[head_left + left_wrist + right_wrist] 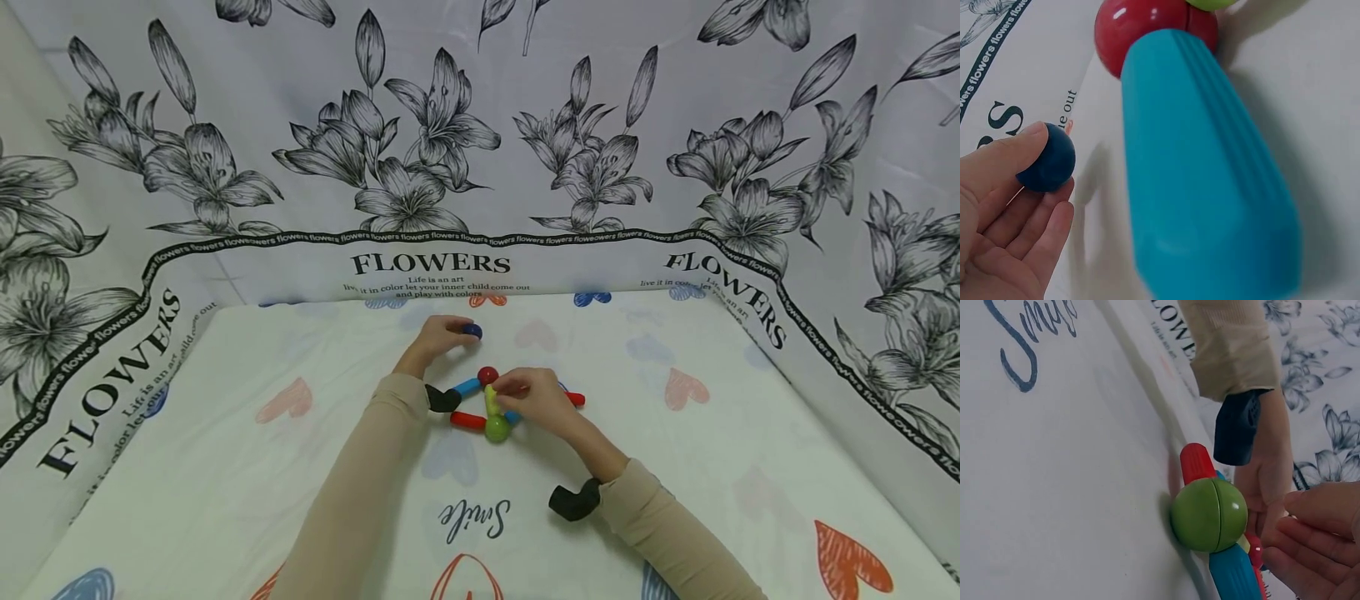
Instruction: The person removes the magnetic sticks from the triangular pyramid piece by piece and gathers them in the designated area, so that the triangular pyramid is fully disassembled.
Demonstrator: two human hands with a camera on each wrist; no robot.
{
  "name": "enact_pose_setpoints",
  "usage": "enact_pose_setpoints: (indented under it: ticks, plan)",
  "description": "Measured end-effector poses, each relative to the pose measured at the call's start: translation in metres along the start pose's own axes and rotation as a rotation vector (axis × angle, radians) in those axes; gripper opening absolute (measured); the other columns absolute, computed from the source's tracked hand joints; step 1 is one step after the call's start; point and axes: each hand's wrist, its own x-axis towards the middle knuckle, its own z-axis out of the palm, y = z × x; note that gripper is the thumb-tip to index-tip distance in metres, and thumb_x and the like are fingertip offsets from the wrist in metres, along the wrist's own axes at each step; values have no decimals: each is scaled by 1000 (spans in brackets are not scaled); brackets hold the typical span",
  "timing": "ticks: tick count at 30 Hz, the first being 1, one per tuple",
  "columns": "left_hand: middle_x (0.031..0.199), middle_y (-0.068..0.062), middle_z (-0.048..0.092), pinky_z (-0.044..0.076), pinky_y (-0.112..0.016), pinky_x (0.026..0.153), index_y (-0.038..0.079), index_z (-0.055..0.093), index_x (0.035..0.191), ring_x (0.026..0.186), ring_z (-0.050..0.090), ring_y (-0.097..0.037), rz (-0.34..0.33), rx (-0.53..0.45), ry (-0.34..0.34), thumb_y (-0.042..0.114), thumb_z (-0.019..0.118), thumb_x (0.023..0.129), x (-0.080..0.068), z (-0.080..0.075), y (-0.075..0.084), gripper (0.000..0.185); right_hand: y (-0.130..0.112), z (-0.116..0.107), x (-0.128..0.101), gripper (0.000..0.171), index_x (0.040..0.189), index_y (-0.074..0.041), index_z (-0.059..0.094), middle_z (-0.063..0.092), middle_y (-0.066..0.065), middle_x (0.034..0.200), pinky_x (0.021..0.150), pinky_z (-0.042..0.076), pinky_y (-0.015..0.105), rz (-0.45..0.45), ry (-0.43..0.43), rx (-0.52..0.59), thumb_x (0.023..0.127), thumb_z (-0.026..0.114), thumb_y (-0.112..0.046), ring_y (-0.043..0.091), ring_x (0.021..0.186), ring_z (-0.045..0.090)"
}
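I see the left hand (438, 337) at about 11 o'clock from the stick-and-ball frame, its fingers (1007, 156) pinched on a dark blue ball (472, 331); the left wrist view confirms thumb and fingertips closed on the ball, just above the tabletop (300, 467). The ball sits apart from the frame, near its far edge.

The right hand (536, 400) rests on the frame, fingers curled about the yellow-green stick (491, 404) near its upper end. That stick runs down to the green ball (497, 428) at 6 o'clock. A red ball (487, 375) sits at 12 o'clock, joined to a blue stick (465, 388) running towards 9 o'clock. A red stick (468, 420) lies left of the green ball; a second red stick end (576, 399) shows at 3 o'clock past the right hand.

My judgement: the step is adding the dark blue ball to the frame. I would keep the right hand steadying the frame low, so the joints do not pull apart. I would bring the ball in slowly, square to a free stick end, and let go only once it seats. Which end is free I cannot tell; the right hand covers that part. A sideways approach risks dragging the blue stick off the red ball.
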Motion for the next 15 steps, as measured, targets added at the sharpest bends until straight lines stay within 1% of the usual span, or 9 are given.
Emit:
enact_pose_setpoints:
  ticks: [5, 6, 8, 12, 13, 15]
  plan:
    - [134, -12, 61, 43, -41, 111, 14, 60, 131, 127, 54, -27, -12, -5, 9, 27, 74, 84, 6, 6, 2, 52, 1, -3, -1, 20, 105, -3, 73, 75, 12, 100, 80, 60, 25, -11, 25, 3, 86, 70, -10, 22, 92, 69]
    - [131, -12, 63, 46, -39, 107, 14, 62, 129, 123, 56, -26, -7, 10, 17, 29, 76, 82, 5, 7, 3, 52, 1, -4, -1, 20, 105, -2, 73, 75, 13, 100, 81, 60, 25, -9, 28, 2, 86, 70, -9, 22, 92, 69]
    - [131, -11, 63, 46, -39, 106, 15, 62, 129, 123, 56, -25, -17, 24, 13, 29, 76, 82, 6, 9, 4, 51, 2, -4, -1, 20, 105, -3, 73, 75, 12, 100, 81, 60, 25, 2, 27, 5, 86, 71, -10, 22, 92, 69]
    - [133, -12, 62, 46, -40, 107, 15, 60, 131, 126, 55, -26, -29, 29, 3, 27, 74, 84, 3, 11, 5, 51, 3, -6, -1, 20, 105, -2, 73, 75, 13, 101, 82, 60, 27, 1, 21, 11, 86, 70, -11, 23, 93, 69]
    - [136, -12, 60, 42, -42, 112, 14, 58, 133, 130, 52, -27, -37, 16, -6, 24, 72, 85, 3, 12, 5, 51, 4, -7, -1, 20, 105, -2, 73, 75, 13, 101, 82, 60, 27, -1, 19, 14, 87, 70, -11, 23, 93, 69]
    - [137, -13, 59, 42, -43, 112, 13, 57, 135, 131, 52, -28, -26, 10, -11, 22, 71, 86, 2, 12, 5, 52, 6, -8, 0, 20, 105, -3, 73, 75, 13, 101, 82, 60, 28, -4, 22, 18, 87, 70, -11, 22, 92, 69]
